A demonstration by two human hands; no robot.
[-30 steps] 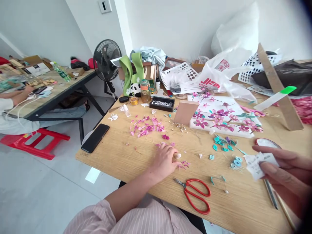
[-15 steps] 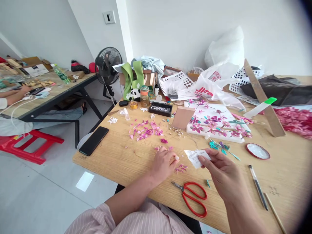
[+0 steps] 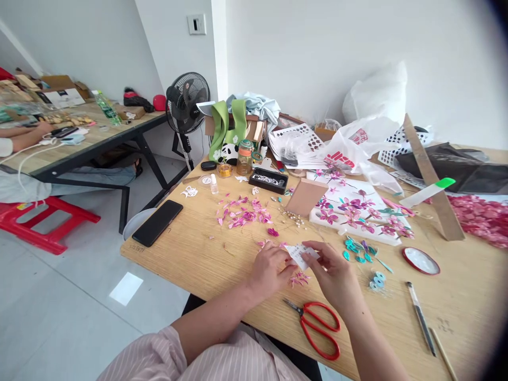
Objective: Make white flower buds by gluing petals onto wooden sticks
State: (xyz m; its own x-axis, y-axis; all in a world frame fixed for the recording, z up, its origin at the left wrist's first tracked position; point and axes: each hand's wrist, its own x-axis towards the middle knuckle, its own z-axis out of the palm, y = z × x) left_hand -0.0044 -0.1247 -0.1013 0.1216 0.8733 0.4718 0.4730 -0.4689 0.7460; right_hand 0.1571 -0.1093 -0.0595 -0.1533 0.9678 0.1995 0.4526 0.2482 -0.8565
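Observation:
My right hand (image 3: 335,272) pinches a small slip of white paper (image 3: 300,255) with dark printed marks between thumb and fingers. My left hand (image 3: 270,268) rests low over the table, its fingers curled and closed at the paper's left edge. What those fingertips hold is hidden behind the slip. Thin pink petals (image 3: 299,279) lie just under the hands. Nearer my body are scissors (image 3: 317,325) with red handles, blades slightly apart. Beyond my left hand spreads a heap of loose pink petals (image 3: 244,211), with a darker pink flower (image 3: 272,232) beside it.
A black phone (image 3: 157,223) lies at the table's left edge. Teal leaf pieces (image 3: 359,250), blue spools (image 3: 378,280), a round red-rimmed lid (image 3: 420,260) and a pen (image 3: 420,317) are at right. Behind stand a brown block (image 3: 306,197) and flower sprays on white foam (image 3: 381,233). Another person's arm (image 3: 29,136) rests at the left table.
My right hand has moved left with the paper slip, bringing it against my left fingers. The small white piece seen at my left fingertips is now hidden. Blue spools are uncovered at right.

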